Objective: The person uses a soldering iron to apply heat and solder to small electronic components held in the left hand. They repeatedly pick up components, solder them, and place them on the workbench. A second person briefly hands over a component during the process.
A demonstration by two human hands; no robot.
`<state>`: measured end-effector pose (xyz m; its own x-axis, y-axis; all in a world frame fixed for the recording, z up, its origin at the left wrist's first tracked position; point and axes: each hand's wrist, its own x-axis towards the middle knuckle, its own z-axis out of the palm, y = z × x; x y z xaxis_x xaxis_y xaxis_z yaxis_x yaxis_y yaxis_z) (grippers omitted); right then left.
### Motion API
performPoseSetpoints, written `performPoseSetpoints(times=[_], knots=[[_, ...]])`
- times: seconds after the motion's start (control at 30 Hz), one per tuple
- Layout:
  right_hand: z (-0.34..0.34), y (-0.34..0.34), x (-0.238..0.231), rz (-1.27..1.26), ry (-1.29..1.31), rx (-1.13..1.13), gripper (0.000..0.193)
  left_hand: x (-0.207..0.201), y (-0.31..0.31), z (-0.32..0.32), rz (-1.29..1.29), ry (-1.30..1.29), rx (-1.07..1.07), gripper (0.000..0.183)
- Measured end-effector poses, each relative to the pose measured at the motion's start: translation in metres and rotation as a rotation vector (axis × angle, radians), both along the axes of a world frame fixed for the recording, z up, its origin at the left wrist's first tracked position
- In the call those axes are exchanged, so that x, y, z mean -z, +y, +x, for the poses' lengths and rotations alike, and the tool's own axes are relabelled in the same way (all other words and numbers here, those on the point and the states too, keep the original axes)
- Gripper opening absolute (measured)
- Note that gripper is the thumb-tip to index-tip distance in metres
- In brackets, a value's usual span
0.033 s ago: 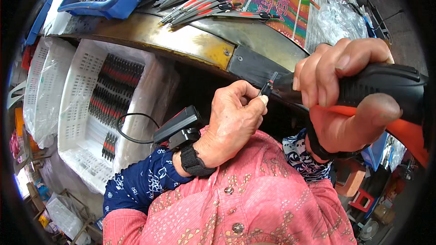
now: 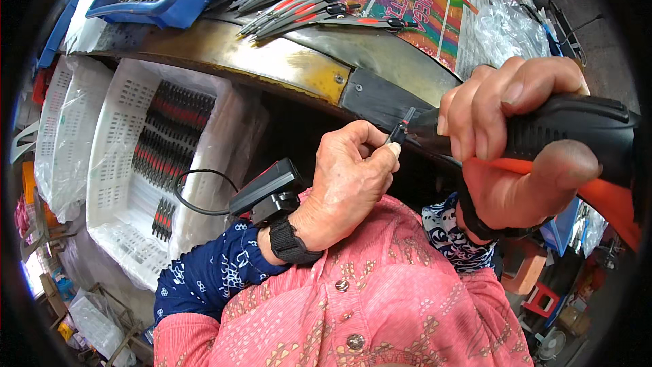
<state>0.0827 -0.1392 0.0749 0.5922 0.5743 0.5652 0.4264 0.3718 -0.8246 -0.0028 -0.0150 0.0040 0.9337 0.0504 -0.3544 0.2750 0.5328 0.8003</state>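
Observation:
Between thumb and fingers, my left hand pinches a small, slim black-and-red piece at the edge of the bench. Most of that piece is covered by my fingers. My right hand is wrapped around a black-and-orange power tool, with the thumb below and the fingers over the top. The tool's narrow dark nose points left and comes close to the piece; whether they touch I cannot tell. On the bench beyond lies a pile of slim grey, black and red pieces that look like drawing compasses.
A blue tray with similar pieces stands at the far left. Below it, a white plastic crate holds rows of black-and-red pieces. Crumpled clear plastic lies at the back right. A black cabled device sits on my left wrist.

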Motion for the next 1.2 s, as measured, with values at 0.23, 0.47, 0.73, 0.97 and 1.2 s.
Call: performPoseSetpoints(times=[0.23,0.47,0.73,0.97,1.2], knots=[[-0.002,0.002,0.001,0.01,0.03,0.032,0.062,0.003,0.004,0.002,0.058,-0.019,0.087,0.01],[-0.017,0.008,-0.019,-0.267,0.084,0.291,0.071,0.007,0.004,0.002,0.06,0.012,0.117,0.012],[-0.035,0.009,-0.01,-0.093,0.063,0.466,0.076,0.005,0.01,0.002,0.308,-0.091,0.17,0.018],[-0.022,-0.027,-0.011,0.283,0.007,0.083,0.074,-0.009,0.04,0.024,0.894,-0.472,-0.036,0.021],[-0.023,-0.049,-0.004,0.242,0.035,0.119,0.071,-0.023,0.096,0.1,1.657,-0.635,-0.324,0.019]])
